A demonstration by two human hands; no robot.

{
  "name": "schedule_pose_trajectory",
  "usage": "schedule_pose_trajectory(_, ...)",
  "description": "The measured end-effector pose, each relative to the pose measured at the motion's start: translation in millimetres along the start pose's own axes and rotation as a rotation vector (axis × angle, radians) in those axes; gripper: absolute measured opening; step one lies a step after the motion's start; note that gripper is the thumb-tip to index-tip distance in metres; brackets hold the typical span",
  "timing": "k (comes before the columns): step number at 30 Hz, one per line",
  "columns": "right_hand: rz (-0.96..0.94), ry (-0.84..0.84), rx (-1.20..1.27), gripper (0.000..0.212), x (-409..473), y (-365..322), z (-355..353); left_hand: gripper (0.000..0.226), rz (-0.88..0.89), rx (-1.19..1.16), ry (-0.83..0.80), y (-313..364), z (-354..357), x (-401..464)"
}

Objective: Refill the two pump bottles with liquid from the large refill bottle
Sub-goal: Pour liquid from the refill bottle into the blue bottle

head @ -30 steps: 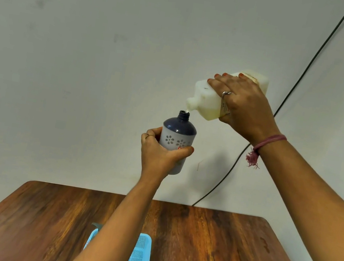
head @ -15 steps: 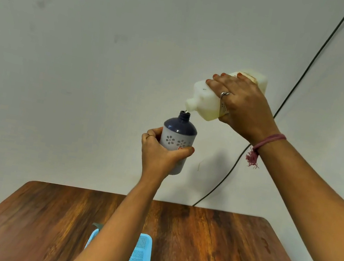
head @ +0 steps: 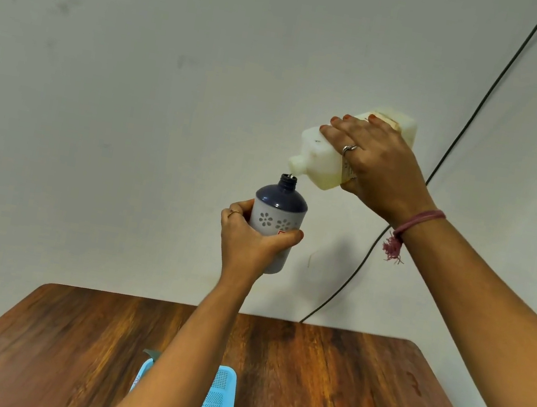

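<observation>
My left hand [head: 248, 239] grips a pump bottle [head: 279, 213] high above the table: grey body with flower marks, dark blue shoulder, open neck without its pump. My right hand [head: 376, 166] holds the large cream refill bottle [head: 323, 163] tilted down to the left. Its spout sits just above the pump bottle's neck, and a thin drop of liquid hangs between them. A second pump bottle is not visible.
Below lies a brown wooden table [head: 335, 392]. A light blue perforated tray [head: 215, 404] rests near its front, partly hidden by my left forearm, with a dark object's tip at its far left corner. A black cable [head: 445, 155] runs down the white wall.
Both hands and bottles have stayed almost still; the refill bottle remains tilted over the pump bottle's neck.
</observation>
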State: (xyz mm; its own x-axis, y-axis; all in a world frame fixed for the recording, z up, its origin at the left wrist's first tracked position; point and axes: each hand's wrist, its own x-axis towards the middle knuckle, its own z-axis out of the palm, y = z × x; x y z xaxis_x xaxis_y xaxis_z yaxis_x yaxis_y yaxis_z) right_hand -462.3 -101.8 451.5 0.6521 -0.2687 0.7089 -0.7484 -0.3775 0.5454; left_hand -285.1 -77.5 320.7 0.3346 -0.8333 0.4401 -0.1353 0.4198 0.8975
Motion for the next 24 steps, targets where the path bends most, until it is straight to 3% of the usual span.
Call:
schedule_pose_trajectory(16, 0.0, -0.007, -0.003, 0.079, 0.7, -6.0, -3.5, 0.076, 0.003, 0.003, 0.017, 0.4, -2.9, -1.1)
schedule_pose_trajectory(24, 0.128, -0.062, 0.09, 0.08, -5.3, -13.7, -0.2, 0.078, -0.013, -0.007, 0.012, 0.4, -6.6, -3.2)
